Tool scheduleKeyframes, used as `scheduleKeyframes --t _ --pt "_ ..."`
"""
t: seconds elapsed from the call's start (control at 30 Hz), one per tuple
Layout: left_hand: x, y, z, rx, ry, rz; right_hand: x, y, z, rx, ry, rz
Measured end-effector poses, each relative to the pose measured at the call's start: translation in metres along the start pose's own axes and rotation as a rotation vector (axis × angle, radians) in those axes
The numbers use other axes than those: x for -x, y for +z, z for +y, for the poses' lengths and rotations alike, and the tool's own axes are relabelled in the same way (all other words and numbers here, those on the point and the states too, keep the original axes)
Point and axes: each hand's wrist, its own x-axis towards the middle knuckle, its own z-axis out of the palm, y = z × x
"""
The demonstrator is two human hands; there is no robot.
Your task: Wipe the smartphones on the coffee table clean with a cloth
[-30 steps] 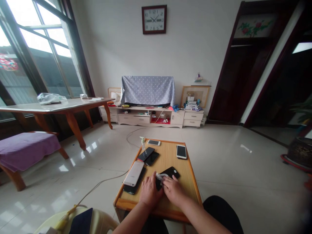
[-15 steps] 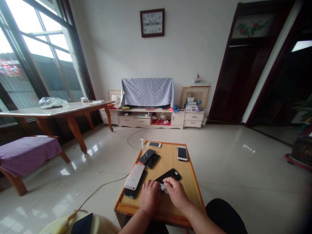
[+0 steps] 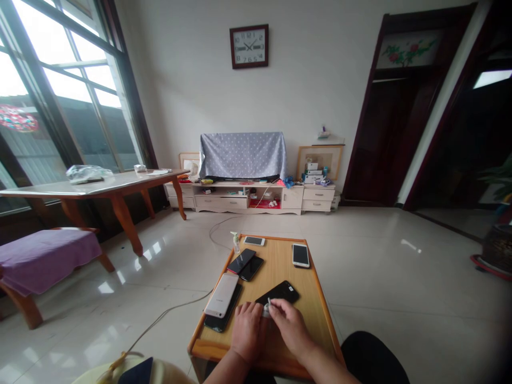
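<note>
- Looks like a living room in a home.
- Recognizable by a clock [image 3: 249, 47] on the wall [image 3: 180, 80], above a low white cabinet [image 3: 220, 202].
- On it, a dotted cloth [image 3: 243, 153] draped over something wide.
- Beside that, a picture [image 3: 334, 156] standing against the wall.
- At left, a tall window [image 3: 86, 88], a table [image 3: 124, 180] with curved wooden legs, and a seat [image 3: 28, 308] under a purple cloth [image 3: 52, 261].
- At right, a dark door [image 3: 380, 144] with a flower panel [image 3: 410, 52] above, and a plant [image 3: 498, 180] in a pot [image 3: 498, 248].
- Underfoot, glossy pale tiles [image 3: 380, 272].
</note>
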Motion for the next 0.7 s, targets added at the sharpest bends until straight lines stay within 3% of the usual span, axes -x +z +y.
scheduleKeyframes --t 0.1,0.2,0.27,0.4,0.53,0.7 --pt "0.001 -0.001 0.002 0.002 0.001 -0.006 0.005 0.013 -0.003 -0.071 0.013 -0.040" --pt "0.000 -0.001 0.004 0.009 0.011 -0.016 -0.002 0.010 0.002 -0.081 0.069 0.026" --pt "-0.001 0.001 0.005 0.019 0.005 -0.017 -0.012 -0.001 0.007 0.022 0.051 0.116" --pt "-0.003 0.008 0.003 0.013 -0.078 -0.023 -0.032 -0.028 0.014 0.447 -0.083 0.256" --pt "-0.005 0.016 -0.002 -0.004 -0.089 -0.040 -0.029 -0.032 0.014 0.817 -0.184 0.131" --pt "-0.006 0.021 -0.005 -0.038 -0.102 -0.050 0.002 -0.004 0.015 0.945 -0.285 -0.107"
